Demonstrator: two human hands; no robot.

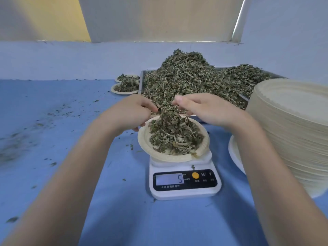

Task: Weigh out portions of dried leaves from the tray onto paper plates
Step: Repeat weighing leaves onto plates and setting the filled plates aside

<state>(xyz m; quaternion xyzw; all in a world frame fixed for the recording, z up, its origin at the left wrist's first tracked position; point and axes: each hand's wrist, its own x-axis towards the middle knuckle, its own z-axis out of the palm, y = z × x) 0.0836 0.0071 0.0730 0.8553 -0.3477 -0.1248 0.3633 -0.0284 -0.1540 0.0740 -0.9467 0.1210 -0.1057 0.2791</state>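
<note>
Blue table: both hands' grips, left, right, indistinct above plate.

Soft, even daylight; a bright strip glows above the leaf pile; both hands blur; edges bend.

- 1 scale
- 1 tray of leaves
- 3 filled plates
- 1 tall stack of empty plates
- 2 hands
</note>
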